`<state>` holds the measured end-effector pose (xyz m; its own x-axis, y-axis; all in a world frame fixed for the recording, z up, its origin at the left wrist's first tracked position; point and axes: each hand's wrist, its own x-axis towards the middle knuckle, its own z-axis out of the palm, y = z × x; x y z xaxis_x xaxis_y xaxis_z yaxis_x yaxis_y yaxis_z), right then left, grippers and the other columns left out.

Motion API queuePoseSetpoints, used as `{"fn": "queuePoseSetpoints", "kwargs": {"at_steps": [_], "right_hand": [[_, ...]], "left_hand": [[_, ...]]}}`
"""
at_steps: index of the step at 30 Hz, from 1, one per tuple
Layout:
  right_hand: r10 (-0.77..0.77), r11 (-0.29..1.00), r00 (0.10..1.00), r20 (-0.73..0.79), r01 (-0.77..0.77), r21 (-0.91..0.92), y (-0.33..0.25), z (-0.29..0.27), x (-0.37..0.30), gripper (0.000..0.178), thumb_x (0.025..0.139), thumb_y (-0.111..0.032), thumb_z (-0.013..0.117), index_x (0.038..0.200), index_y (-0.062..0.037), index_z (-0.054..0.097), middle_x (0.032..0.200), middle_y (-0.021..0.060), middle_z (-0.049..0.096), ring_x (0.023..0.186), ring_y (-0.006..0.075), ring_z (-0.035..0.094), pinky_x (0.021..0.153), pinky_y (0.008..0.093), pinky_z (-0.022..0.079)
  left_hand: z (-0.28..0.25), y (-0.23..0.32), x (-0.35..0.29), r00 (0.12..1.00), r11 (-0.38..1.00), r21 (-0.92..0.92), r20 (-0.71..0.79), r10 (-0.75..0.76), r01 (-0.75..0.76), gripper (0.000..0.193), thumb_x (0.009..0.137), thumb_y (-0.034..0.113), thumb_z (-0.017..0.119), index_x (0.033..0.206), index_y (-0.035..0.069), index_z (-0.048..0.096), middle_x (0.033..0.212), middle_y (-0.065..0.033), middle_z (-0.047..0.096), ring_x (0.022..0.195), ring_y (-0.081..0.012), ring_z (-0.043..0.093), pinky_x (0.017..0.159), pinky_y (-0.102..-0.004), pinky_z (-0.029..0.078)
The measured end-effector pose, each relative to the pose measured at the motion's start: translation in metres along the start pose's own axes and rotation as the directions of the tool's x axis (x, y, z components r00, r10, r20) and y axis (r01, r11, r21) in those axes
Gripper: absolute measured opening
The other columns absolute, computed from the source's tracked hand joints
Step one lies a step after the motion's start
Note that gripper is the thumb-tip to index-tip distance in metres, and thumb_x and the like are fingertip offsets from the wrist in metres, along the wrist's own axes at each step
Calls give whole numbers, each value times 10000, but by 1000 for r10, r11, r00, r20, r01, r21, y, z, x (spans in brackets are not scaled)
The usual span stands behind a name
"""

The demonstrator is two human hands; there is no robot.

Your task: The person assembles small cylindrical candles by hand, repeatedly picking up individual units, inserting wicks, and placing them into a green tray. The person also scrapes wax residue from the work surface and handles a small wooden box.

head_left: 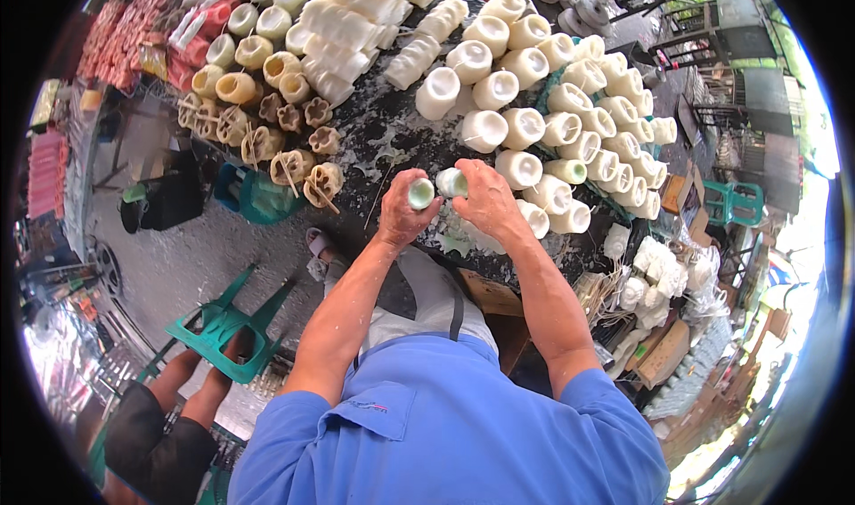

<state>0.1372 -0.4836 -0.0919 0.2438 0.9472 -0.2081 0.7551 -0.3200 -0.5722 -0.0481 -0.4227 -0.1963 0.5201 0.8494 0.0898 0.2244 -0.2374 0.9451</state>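
Left hand (408,207) has fingers and thumb wrapped round a pale green cylinder (420,193), end face up toward the camera; right hand (485,200) grips a green-and-white piece (452,182) at the fingertips, just right of it. Both pieces sit over the near edge of the black tabletop (378,140), near side of the white cylinders (485,131) bunched far and right; hollow yellowish cups (238,87) stand far left. Can't tell if the two held pieces touch. Both look waxy: likely light, fairly stiff, a bit slick, prone to chipping or denting at the rim. Best hold is round the side wall, thumb opposite fingers, moderate squeeze, rims left free. Wall thickness and whether the right-hand piece is hollow: can't tell, so the person should go easy on pressure there.
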Motion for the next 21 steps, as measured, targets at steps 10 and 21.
{"fn": "queuePoseSetpoints", "kwargs": {"at_steps": [10, 21], "right_hand": [[133, 989, 988, 83, -126, -81, -34, -2, 12, 496, 839, -105, 784, 1318, -15, 693, 1281, 232, 703, 1216, 428, 671, 1071, 492, 534], [125, 990, 919, 373, -139, 10, -234, 39, -25, 525, 816, -143, 868, 1287, 12, 695, 1260, 231, 724, 1169, 400, 711, 1036, 461, 556]], "left_hand": [[-42, 10, 7, 975, 997, -81, 223, 13, 5, 651, 752, 53, 894, 1344, 64, 623, 1287, -186, 706, 1211, -415, 686, 1054, -468, 564], [-244, -20, -120, 989, 974, -182, -31, -142, 134, 693, 743, 152, 963, 1351, 55, 644, 1315, -164, 721, 1260, -385, 690, 1088, -466, 547]]}}
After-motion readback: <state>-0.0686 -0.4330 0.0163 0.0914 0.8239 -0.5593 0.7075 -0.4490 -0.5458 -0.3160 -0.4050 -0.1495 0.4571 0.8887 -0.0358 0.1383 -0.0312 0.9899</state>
